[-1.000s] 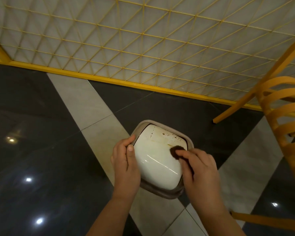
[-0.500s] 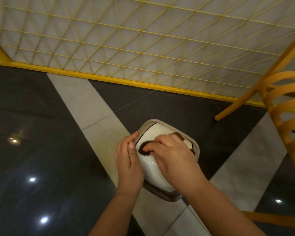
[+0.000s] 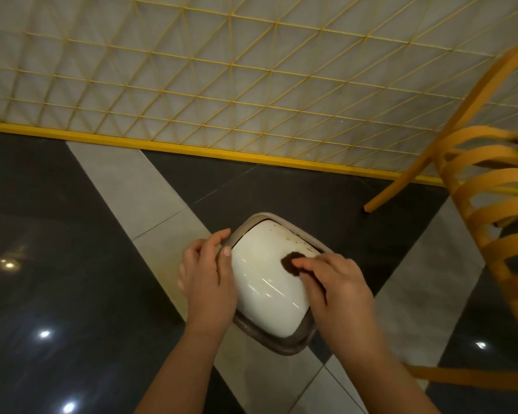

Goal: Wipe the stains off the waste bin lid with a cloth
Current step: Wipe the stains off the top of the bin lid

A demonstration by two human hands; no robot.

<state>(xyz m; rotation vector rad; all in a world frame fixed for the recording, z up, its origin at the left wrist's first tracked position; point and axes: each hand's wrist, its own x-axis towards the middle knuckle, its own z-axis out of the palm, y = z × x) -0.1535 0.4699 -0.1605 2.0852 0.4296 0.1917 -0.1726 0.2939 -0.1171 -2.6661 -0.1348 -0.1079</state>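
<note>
The waste bin (image 3: 274, 282) stands on the floor (image 3: 72, 264) in the lower middle of the frame, seen from above. Its white lid (image 3: 266, 282) is glossy and domed, set inside a grey-brown rim (image 3: 281, 346). Brown stains (image 3: 293, 239) speckle the far part of the lid, toward the upper right of it, near the rim.

The left hand (image 3: 207, 273) sits at the left edge of the bin. Its fingers curl over the rim and the thumb lies along the side of the lid, so its grip is grasping the bin's edge.

The right hand (image 3: 338, 285) is on the right side of the lid. Its fingertips (image 3: 302, 265) press a small dark brown cloth (image 3: 290, 262) down onto the white surface, just below the stained patch. The fingers are bent around the cloth, so this grip is grasping the cloth; most of the cloth is hidden beneath the hand and only a dark wad shows at the fingertips.

The floor is polished dark tile crossed by pale grey bands, with bright spots of reflected light at lower left and lower right. Across the top of the frame runs a yellow wire grid (image 3: 222, 85) on a yellow base bar, with a pale surface behind it. A yellow-orange chair (image 3: 497, 204) with curved slats fills the right edge, one leg reaching the floor to the upper right of the bin.
</note>
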